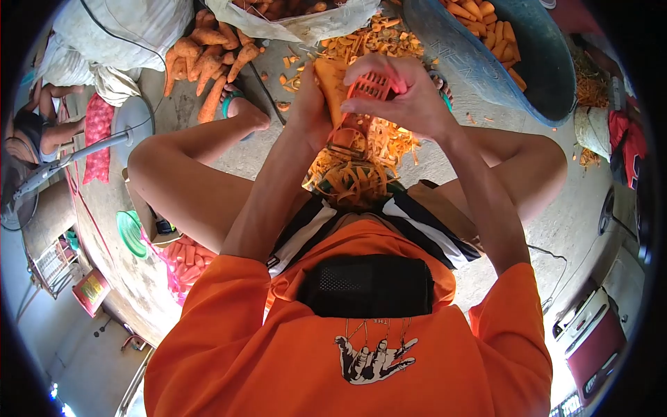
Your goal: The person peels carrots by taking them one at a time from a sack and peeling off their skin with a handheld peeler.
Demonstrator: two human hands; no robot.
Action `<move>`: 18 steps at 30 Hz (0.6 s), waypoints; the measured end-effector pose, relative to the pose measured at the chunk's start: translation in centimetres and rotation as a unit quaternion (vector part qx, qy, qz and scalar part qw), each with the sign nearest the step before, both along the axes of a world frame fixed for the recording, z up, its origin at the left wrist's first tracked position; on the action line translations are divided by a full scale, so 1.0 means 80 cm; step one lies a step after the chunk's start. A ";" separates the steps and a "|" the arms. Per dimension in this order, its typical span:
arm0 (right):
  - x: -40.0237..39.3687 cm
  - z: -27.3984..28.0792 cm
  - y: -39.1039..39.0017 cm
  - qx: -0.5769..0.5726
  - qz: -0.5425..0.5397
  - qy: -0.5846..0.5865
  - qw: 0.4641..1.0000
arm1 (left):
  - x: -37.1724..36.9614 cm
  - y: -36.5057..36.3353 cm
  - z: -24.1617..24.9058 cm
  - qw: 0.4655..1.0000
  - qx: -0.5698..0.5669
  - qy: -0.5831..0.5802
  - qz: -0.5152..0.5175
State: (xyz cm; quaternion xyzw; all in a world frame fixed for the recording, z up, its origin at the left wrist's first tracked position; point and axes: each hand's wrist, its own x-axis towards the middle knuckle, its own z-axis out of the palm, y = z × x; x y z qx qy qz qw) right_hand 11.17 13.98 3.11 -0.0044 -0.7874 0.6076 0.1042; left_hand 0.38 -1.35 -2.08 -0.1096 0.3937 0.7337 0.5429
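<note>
My left hand [310,105] is wrapped round a large carrot [329,80], held pointing away from me between my knees. My right hand [411,99] grips a red peeler [372,85] with a slotted body, close beside the carrot's right side. Orange carrot peels [390,142] lie heaped below both hands. More shavings [340,182] hang over a dark green rim just in front of my lap.
Unpeeled carrots [208,59] lie piled at the upper left, by an open white sack [299,26]. A large blue tub [458,59] at the upper right holds peeled carrots [490,31]. A fan [132,128] stands left. Another person [52,118] sits beyond.
</note>
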 end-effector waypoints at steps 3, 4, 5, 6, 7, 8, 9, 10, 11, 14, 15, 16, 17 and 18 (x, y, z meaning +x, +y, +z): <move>0.001 -0.006 0.006 0.001 -0.022 -0.061 0.998 | -0.015 -0.012 0.001 0.987 0.108 -0.040 -0.110; -0.003 -0.011 0.010 -0.012 -0.030 -0.040 0.999 | -0.012 -0.007 0.004 0.987 0.110 -0.040 -0.110; -0.008 -0.016 0.015 -0.024 -0.039 -0.019 0.999 | -0.005 0.000 0.007 0.993 0.066 0.031 -0.088; -0.013 -0.015 0.017 -0.036 -0.046 0.002 0.998 | -0.002 0.004 0.013 0.993 0.021 0.102 -0.064; -0.016 -0.013 0.019 -0.055 -0.053 0.032 0.997 | -0.003 0.004 0.017 0.993 0.022 0.102 -0.061; -0.019 -0.011 0.021 -0.073 -0.059 0.062 0.994 | -0.004 0.004 0.020 0.991 0.029 0.115 -0.061; -0.020 -0.008 0.018 -0.056 -0.065 0.079 0.993 | -0.006 0.005 0.026 0.989 0.037 0.127 -0.062; -0.020 -0.005 0.016 -0.056 -0.062 0.079 0.993 | -0.003 0.005 0.031 0.989 0.037 0.128 -0.059; -0.019 -0.003 0.014 -0.050 -0.062 0.077 0.994 | 0.004 0.005 0.036 0.991 0.049 0.118 -0.036; -0.017 0.003 0.009 -0.063 -0.066 0.082 0.992 | 0.010 0.008 0.039 0.993 0.051 0.105 -0.001; -0.015 0.004 0.009 -0.083 -0.069 0.089 0.990 | 0.011 0.009 0.038 0.994 0.038 0.102 0.012; -0.015 -0.002 0.016 -0.082 -0.071 0.089 0.990 | 0.010 0.011 0.036 0.994 0.039 0.102 0.010; -0.016 -0.011 0.029 0.018 -0.096 0.105 0.990 | 0.008 0.011 0.032 0.995 0.028 0.097 -0.012; -0.018 -0.019 0.041 0.118 -0.119 0.118 0.979 | 0.008 0.011 0.029 0.995 0.017 0.093 -0.033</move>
